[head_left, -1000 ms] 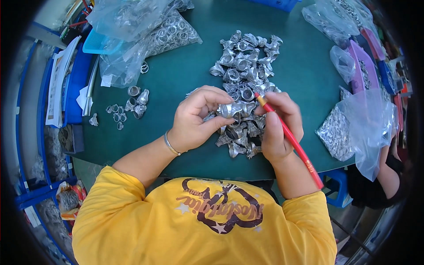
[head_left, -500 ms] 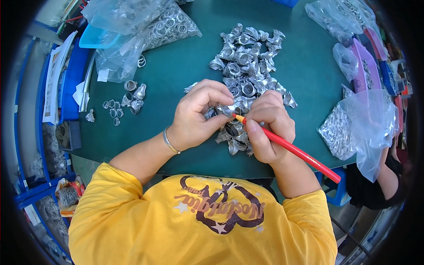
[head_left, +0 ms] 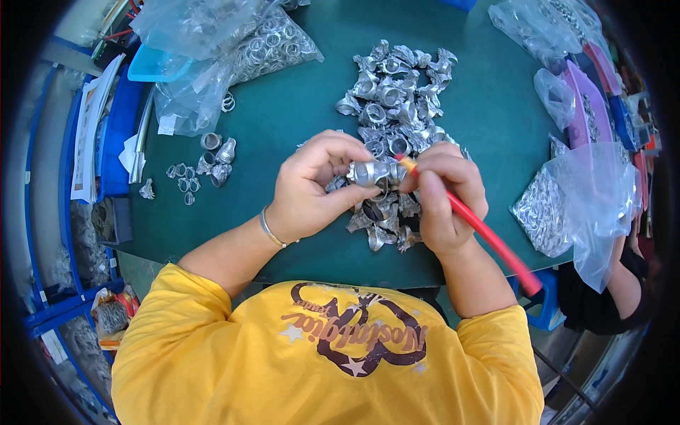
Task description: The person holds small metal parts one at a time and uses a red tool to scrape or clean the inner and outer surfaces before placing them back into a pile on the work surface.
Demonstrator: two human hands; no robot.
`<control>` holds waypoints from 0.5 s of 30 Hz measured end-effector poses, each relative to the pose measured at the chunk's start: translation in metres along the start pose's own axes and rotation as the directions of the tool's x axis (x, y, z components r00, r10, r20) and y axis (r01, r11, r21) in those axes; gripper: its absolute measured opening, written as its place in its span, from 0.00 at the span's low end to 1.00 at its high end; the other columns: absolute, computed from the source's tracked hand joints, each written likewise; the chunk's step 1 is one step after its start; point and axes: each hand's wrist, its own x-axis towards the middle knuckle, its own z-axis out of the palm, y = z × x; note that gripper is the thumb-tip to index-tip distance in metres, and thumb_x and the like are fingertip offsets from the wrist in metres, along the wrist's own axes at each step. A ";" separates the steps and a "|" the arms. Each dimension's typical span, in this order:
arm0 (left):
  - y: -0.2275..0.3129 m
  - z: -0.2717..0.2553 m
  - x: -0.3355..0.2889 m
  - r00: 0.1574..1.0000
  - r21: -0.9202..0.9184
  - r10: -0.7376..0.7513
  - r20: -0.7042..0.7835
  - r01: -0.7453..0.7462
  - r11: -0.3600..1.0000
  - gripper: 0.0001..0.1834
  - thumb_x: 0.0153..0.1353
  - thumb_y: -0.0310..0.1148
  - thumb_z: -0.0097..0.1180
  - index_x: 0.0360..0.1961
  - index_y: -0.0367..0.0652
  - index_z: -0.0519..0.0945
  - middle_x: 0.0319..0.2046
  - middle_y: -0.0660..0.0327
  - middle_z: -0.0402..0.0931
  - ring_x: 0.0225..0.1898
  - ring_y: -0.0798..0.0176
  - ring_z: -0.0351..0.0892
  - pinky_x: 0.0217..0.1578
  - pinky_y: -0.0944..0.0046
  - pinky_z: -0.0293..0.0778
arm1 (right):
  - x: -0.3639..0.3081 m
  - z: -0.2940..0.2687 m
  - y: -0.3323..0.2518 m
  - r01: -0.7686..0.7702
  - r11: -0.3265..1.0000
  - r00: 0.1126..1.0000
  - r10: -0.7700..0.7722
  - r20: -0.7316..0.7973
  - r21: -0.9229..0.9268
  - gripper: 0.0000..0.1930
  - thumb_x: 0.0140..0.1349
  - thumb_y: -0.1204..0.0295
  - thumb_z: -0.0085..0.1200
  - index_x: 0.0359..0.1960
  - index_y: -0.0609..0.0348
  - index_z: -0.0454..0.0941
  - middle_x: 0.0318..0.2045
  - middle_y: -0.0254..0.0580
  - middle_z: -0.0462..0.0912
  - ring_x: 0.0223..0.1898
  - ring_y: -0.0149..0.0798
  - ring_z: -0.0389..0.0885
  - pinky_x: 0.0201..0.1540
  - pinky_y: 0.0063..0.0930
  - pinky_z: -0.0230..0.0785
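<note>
Between the thumb and fingers of my left hand (head_left: 306, 190) is a silver-coloured metal ring (head_left: 365, 172), a chunky one with a cast top. My right hand (head_left: 453, 195) grips a red marking pencil (head_left: 492, 241), its yellow collar and red tip pointing up and away to the left, just right of the ring. The tip appears apart from the ring's surface. Beneath and beyond both hands lies a heap of similar rings (head_left: 391, 94), partly hidden by my fingers.
Several loose rings (head_left: 221, 173) lie left on the green table (head_left: 283, 106). Clear bags of rings (head_left: 280, 46) stand at the far left, near a light-blue basket (head_left: 157, 64). At right are a purple bin (head_left: 582, 106) and another filled bag (head_left: 542, 212). Another person's arm (head_left: 623, 283) shows at the right edge.
The pencil tip has lifted off the ring and moved right and away, with my right hand shifting slightly right. My left hand stays nearly in place, and more of the ring's side shows now.
</note>
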 end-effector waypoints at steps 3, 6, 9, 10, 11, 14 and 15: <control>0.007 -0.005 0.000 0.987 -0.313 -0.157 -0.041 0.137 0.940 0.17 0.53 0.17 0.61 0.43 0.38 0.71 0.35 0.58 0.76 0.36 0.66 0.80 0.34 0.71 0.77 | 0.010 0.007 0.000 0.084 0.996 0.996 -0.083 0.042 -0.023 0.12 0.48 0.84 0.59 0.36 0.62 0.76 0.34 0.47 0.82 0.30 0.39 0.79 0.34 0.30 0.70; 0.006 -0.011 -0.001 0.962 -0.377 -0.271 -0.027 0.241 0.895 0.09 0.61 0.22 0.56 0.40 0.37 0.69 0.33 0.55 0.77 0.29 0.64 0.82 0.27 0.69 0.78 | 0.008 0.013 0.001 0.111 0.993 0.983 -0.103 0.154 -0.043 0.17 0.45 0.85 0.64 0.37 0.61 0.75 0.36 0.49 0.81 0.31 0.40 0.81 0.34 0.27 0.74; 0.011 -0.011 -0.002 0.932 -0.387 -0.357 0.063 0.353 0.852 0.12 0.70 0.36 0.44 0.40 0.36 0.71 0.31 0.53 0.79 0.27 0.64 0.82 0.27 0.69 0.78 | -0.004 0.016 0.006 -0.047 0.999 0.999 0.047 0.004 0.006 0.14 0.48 0.86 0.63 0.35 0.61 0.73 0.33 0.46 0.81 0.31 0.36 0.81 0.33 0.26 0.75; 0.012 -0.010 -0.003 0.934 -0.386 -0.352 0.064 0.349 0.854 0.12 0.70 0.36 0.44 0.40 0.36 0.71 0.31 0.53 0.79 0.27 0.64 0.82 0.27 0.69 0.78 | -0.006 0.016 0.005 -0.133 0.989 0.989 0.137 -0.059 0.063 0.13 0.49 0.86 0.62 0.34 0.61 0.73 0.32 0.45 0.81 0.30 0.34 0.81 0.34 0.25 0.75; 0.012 -0.009 -0.004 0.937 -0.345 -0.343 0.061 0.342 0.874 0.12 0.70 0.36 0.43 0.40 0.36 0.71 0.30 0.54 0.79 0.26 0.64 0.81 0.27 0.69 0.78 | -0.008 0.015 0.004 -0.288 0.938 0.955 0.297 -0.019 0.194 0.12 0.53 0.86 0.59 0.35 0.61 0.70 0.33 0.43 0.79 0.32 0.32 0.81 0.35 0.24 0.76; 0.010 -0.011 -0.005 0.945 -0.347 -0.312 0.103 0.328 0.879 0.10 0.68 0.33 0.48 0.42 0.36 0.71 0.35 0.56 0.76 0.29 0.67 0.79 0.30 0.70 0.76 | -0.002 0.014 -0.006 -0.427 0.780 0.893 0.443 0.078 0.458 0.11 0.56 0.86 0.56 0.37 0.61 0.68 0.36 0.42 0.76 0.32 0.32 0.82 0.36 0.22 0.77; 0.008 -0.003 -0.003 0.989 -0.280 -0.150 -0.015 0.140 0.950 0.10 0.64 0.29 0.53 0.43 0.36 0.72 0.39 0.57 0.73 0.32 0.68 0.77 0.32 0.70 0.75 | -0.001 0.011 -0.005 -0.440 0.772 0.892 0.436 0.122 0.459 0.11 0.58 0.86 0.54 0.38 0.61 0.67 0.37 0.42 0.74 0.32 0.33 0.82 0.36 0.22 0.78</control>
